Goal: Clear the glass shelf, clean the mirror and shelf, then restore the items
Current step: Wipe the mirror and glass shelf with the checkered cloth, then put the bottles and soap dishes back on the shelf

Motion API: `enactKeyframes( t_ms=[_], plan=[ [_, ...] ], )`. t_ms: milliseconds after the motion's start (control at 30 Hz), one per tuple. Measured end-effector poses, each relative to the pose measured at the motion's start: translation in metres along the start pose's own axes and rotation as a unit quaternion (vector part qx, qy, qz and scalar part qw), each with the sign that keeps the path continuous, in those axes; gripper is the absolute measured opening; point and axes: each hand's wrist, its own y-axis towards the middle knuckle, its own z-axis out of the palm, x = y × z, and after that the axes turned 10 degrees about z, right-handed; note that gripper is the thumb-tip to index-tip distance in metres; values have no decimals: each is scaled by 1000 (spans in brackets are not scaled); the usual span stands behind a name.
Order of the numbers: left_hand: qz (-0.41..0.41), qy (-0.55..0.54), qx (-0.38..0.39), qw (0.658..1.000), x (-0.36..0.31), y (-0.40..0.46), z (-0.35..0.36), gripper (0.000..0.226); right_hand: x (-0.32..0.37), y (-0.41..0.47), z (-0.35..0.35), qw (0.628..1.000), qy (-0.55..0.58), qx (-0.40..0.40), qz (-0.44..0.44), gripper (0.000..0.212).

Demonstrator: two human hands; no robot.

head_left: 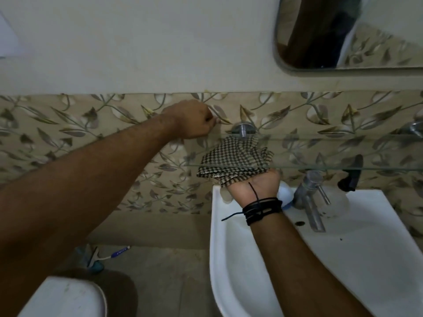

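Observation:
The glass shelf (332, 167) runs along the patterned tile wall above the sink, fixed by a metal bracket (243, 129). My right hand (254, 183) is palm up under the shelf's left end and presses a checked cloth (235, 160) against the underside of the glass. My left hand (194, 120) is curled at the shelf's left edge and grips the glass there. The mirror (352, 33) hangs on the wall at the upper right. No items stand on the visible part of the shelf.
A white sink (343, 259) with a metal tap (311, 197) is below the shelf. A dark object (352, 173) sits behind the glass near the tap. A toilet lid (64, 298) is at the lower left, with a toothbrush (116, 251) and other items on the floor.

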Motion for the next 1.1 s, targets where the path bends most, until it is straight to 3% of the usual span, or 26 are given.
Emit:
enactKeyframes(
  t_ms=[167,267,333,400,533,600,667,767,833,933,1000,1100],
  plan=[
    [-54,-2,6,999,32,-41,10,48,-45,17,9,999,-8,1,49,49],
    [-120,-91,29,988,45,-68,17,55,-66,26,13,997,-13,21,71,51],
    [-198,-235,69,949,51,-81,26,54,-78,31,13,996,-21,37,82,60],
    [-271,-372,109,881,53,-95,35,46,-88,37,12,995,-22,39,89,64],
    [-359,-479,151,787,59,-118,55,58,-101,44,-2,993,-18,22,111,62],
    [-361,-517,182,754,59,-129,66,57,-106,44,-16,993,-29,3,118,60],
    [-344,-528,222,744,57,-138,76,56,-110,41,-31,991,-40,-18,126,68],
    [-336,-504,275,747,52,-148,92,81,-112,32,-52,987,-43,-34,153,91],
    [-324,-529,281,732,47,-151,101,78,-112,25,-62,983,-69,-43,165,97],
    [-312,-537,295,726,33,-155,110,50,-112,14,-76,974,-116,-87,175,78],
    [-312,-518,317,731,22,-158,115,43,-113,5,-84,963,-161,-128,175,54],
    [-308,-513,336,727,0,-157,117,34,-105,-13,-99,937,-229,-187,187,40]
  ],
)
